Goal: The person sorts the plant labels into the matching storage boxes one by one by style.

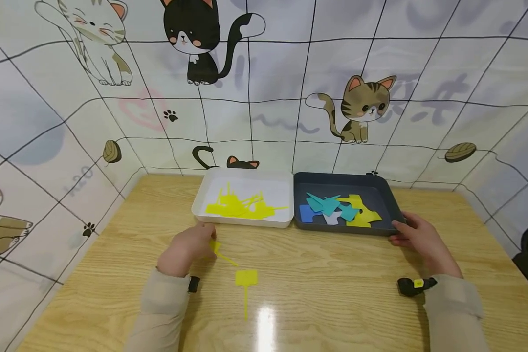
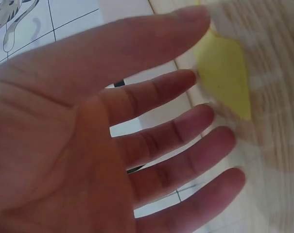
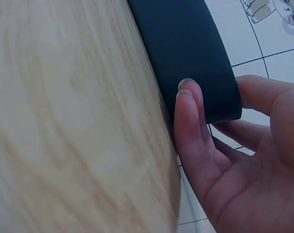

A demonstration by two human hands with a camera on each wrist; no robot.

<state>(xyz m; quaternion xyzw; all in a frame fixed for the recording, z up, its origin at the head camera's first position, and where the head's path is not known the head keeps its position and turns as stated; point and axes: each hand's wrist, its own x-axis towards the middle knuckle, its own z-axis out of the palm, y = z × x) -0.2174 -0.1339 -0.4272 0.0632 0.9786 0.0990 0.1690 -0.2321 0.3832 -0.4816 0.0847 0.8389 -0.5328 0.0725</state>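
Note:
My left hand [image 1: 188, 248] is beside a yellow T-shaped plant label [image 2: 222, 73] on the wooden table, its thumb and index finger apart at the label's edge. In the left wrist view the fingers are spread and fairly straight. Another yellow plant label [image 1: 246, 277] lies flat nearer the front, stem toward me. Behind the left hand, a white tray [image 1: 242, 222] holds a heap of yellow labels [image 1: 237, 208]. My right hand [image 1: 422, 239] grips the front right corner of a dark grey tray [image 1: 378, 183], thumb at the rim and fingers against its outer wall.
Inside the dark tray lie teal pieces [image 1: 327, 204], a blue piece [image 1: 307, 213], a whitish piece [image 1: 332, 218] and yellow pieces [image 1: 363, 215]. Both trays stand side by side at the table's back, near a cat-patterned cloth [image 1: 273, 117].

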